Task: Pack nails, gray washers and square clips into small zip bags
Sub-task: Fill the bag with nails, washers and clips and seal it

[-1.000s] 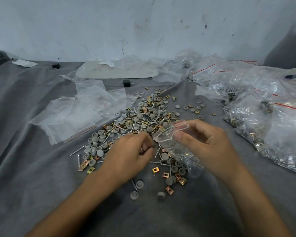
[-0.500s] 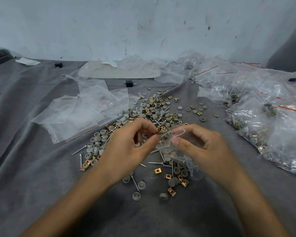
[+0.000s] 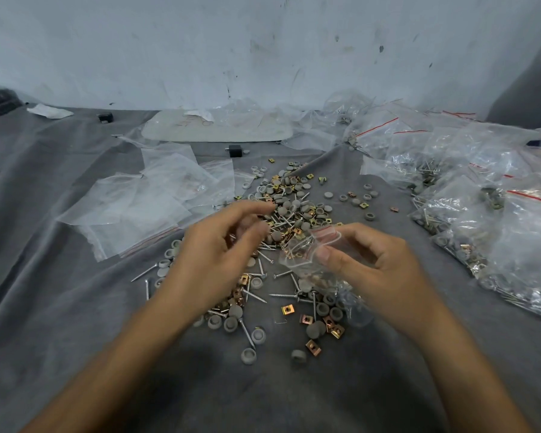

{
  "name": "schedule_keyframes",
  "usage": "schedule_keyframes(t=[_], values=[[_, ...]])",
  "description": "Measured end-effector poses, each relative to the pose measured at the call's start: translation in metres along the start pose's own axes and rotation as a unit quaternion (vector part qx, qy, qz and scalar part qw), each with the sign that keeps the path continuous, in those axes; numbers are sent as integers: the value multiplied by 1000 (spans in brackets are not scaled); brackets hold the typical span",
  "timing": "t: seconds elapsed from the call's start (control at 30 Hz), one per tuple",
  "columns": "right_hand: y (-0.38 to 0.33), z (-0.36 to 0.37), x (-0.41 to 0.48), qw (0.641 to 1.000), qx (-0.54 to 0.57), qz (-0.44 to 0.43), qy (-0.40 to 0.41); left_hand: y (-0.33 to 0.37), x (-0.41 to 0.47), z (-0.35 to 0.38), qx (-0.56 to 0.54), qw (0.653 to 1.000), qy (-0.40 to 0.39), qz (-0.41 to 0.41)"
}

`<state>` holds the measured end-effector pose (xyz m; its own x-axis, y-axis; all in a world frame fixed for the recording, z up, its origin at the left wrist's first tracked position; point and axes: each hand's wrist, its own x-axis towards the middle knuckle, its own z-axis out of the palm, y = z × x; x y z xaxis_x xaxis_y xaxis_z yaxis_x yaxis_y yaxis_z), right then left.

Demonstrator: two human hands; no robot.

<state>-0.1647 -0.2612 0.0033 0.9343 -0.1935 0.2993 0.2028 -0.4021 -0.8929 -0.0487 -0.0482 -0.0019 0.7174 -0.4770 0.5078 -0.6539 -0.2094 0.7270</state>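
A loose heap of nails [image 3: 281, 295], gray washers [image 3: 323, 308] and brass square clips [image 3: 288, 309] lies on the gray cloth in the middle. My right hand [image 3: 378, 270] pinches a small clear zip bag [image 3: 306, 254] by its red-striped mouth; clips and nails show inside it. My left hand [image 3: 219, 257] hovers over the heap just left of the bag, fingers spread and loosely bent, blurred, nothing visibly held. Its palm hides part of the heap.
Several empty zip bags [image 3: 144, 207] lie flat at the left. Filled bags [image 3: 494, 214] are piled along the right. A pale oval board [image 3: 216, 128] and a small black block [image 3: 235, 150] sit near the stained wall. Gray cloth [image 3: 44, 307] covers the surface.
My left hand rose from the heap to the bag's mouth, then drew back left with its fingers spreading. The right hand kept holding the bag in about the same spot.
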Motion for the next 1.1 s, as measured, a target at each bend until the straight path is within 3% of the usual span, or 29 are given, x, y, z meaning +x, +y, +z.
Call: schedule_keyframes(t=[0.1, 0.3, 0.47, 0.63, 0.8, 0.93, 1.1], values=[[0, -1, 0, 1000, -4, -3, 1, -14, 5, -15, 73, 996, 13, -47], [-2, 0, -1, 1000, -4, 6, 1, -19, 6, -29, 191, 965, -162, -74], [-3, 1, -1, 1000, -13, 12, 5, -20, 1, -19, 307, 925, -220, -48], [-2, 1, -1, 1000, -20, 14, 1, -23, 2, -18, 352, 912, -206, -41], [-3, 1, -1, 1000, -24, 14, 4, -26, 3, -20, 301, 941, -146, -49], [-4, 1, -3, 1000, -10, 17, 0, -18, 2, -17, 187, 979, -82, -5], [-5, 4, -5, 1000, -6, 19, -5, -3, -7, 1, 164, 984, -57, 50]])
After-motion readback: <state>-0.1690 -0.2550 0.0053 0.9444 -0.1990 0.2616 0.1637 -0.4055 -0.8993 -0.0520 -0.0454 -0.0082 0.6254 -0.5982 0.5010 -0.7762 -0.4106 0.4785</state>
